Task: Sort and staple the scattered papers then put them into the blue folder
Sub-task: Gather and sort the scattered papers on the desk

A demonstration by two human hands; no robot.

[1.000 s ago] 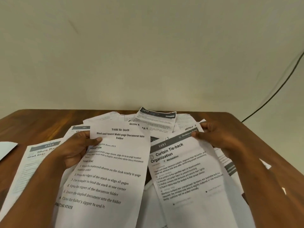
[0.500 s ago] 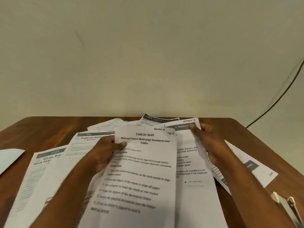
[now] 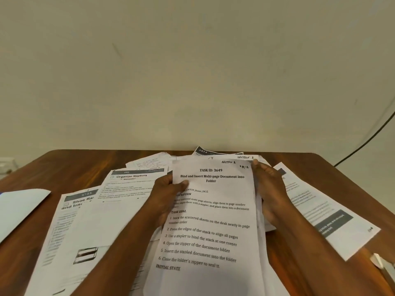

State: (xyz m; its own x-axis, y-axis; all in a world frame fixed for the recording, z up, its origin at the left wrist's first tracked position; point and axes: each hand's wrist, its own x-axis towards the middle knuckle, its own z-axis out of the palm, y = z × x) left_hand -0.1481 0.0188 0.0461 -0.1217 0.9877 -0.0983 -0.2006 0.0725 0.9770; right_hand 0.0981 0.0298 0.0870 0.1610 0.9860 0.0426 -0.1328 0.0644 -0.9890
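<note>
The "Task ID" sheet (image 3: pixel 210 210) has slid right over the other page. Left hand (image 3: pixel 165 195) and right hand (image 3: pixel 270 189) pinch the thin, floppy stack by its side edges, at table (image 3: pixel 64 165) centre; loose papers (image 3: pixel 85 221) at 9 o'clock.

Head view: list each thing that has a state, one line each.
Task sheet: lifted, on top of a held stack.
Left hand: grips the task sheet's left edge.
Right hand: grips the stack's right edge.
Napkins sheet: flat on the table, overlapped.
Shoe sheet: flat, loose.
Right sheet: flat, loose.
</note>
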